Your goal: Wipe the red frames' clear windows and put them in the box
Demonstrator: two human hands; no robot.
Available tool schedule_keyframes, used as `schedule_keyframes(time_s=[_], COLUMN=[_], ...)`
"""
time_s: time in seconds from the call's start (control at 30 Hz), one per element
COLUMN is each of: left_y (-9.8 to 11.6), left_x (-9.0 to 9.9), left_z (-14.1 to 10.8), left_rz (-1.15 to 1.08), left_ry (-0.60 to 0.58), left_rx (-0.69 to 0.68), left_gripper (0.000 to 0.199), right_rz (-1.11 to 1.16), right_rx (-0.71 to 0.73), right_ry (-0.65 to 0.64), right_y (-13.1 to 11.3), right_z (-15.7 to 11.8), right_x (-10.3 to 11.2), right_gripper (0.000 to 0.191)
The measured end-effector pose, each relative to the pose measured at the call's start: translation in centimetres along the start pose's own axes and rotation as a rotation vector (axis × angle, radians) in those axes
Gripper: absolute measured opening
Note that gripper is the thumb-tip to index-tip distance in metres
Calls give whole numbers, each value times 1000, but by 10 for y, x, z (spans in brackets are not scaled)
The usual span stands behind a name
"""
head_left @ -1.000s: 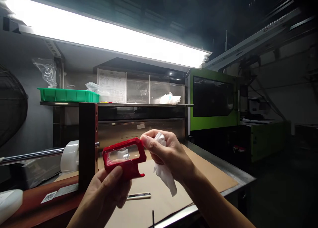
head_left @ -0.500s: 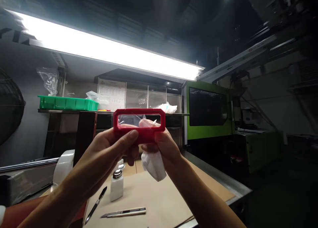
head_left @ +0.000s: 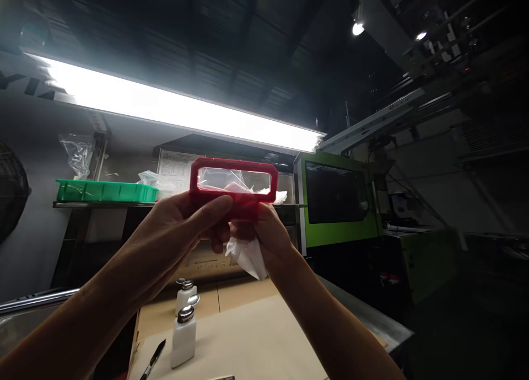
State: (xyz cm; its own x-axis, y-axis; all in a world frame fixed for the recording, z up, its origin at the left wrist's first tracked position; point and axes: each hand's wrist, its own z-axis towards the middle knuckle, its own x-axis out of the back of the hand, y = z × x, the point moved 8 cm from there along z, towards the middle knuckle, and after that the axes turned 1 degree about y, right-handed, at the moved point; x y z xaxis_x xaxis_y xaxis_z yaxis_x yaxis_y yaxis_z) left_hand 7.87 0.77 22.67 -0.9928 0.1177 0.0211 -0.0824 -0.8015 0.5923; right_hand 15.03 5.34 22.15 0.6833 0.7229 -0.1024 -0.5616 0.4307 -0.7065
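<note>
Held up in front of the lamp and shelf is a red plastic frame (head_left: pixel 243 208) with a long clear window in its upper part. My left hand (head_left: pixel 194 220) grips its lower left, thumb pressed flat on the near face. At the lower right, my right hand (head_left: pixel 270 228) closes on the frame and also keeps a crumpled white wipe (head_left: pixel 248 257), which hangs below. Most of the right fingers are hidden behind the frame.
Two white pump bottles (head_left: pixel 184 336) with metal caps stand on the cardboard-covered table (head_left: pixel 256 336), near a black pen (head_left: pixel 154 358). A green tray (head_left: pixel 107 191) sits on the shelf under a bright tube lamp (head_left: pixel 182 104). A green machine (head_left: pixel 336 203) stands right.
The camera view has tilted up, so the lamp and table sit lower. Both hands have raised the red frame slightly. The knife on the table has nearly left the view.
</note>
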Motion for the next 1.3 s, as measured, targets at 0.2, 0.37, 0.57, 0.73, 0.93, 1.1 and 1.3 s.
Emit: schedule_keyframes(time_s=[0.2,0.37,0.57,0.73,0.93,1.1,1.3], left_y=[1,5,1,1,0,-2,-8], left_x=[-3,-3,-6,-6,-5,-2,1], left_z=[0,1,6,5,5,4,5], left_rz=[17,12,-6,20,35,-1,-20], left_ry=[3,16,-82,-89,-90,-81,-51], left_rx=[3,11,8,-4,-36,-59,-20], left_gripper=[28,28,23,22,24,29,21], right_rz=[34,88,63,63,-37,-92,-126], right_rx=[42,49,77,76,88,71,36], right_ry=[32,92,132,139,168,133,82], right_y=[0,0,-4,-3,-4,-3,1], right_z=[2,4,6,9,7,5,8], right_x=[3,12,19,23,30,30,30], right_gripper=[13,13,11,16,22,17,15])
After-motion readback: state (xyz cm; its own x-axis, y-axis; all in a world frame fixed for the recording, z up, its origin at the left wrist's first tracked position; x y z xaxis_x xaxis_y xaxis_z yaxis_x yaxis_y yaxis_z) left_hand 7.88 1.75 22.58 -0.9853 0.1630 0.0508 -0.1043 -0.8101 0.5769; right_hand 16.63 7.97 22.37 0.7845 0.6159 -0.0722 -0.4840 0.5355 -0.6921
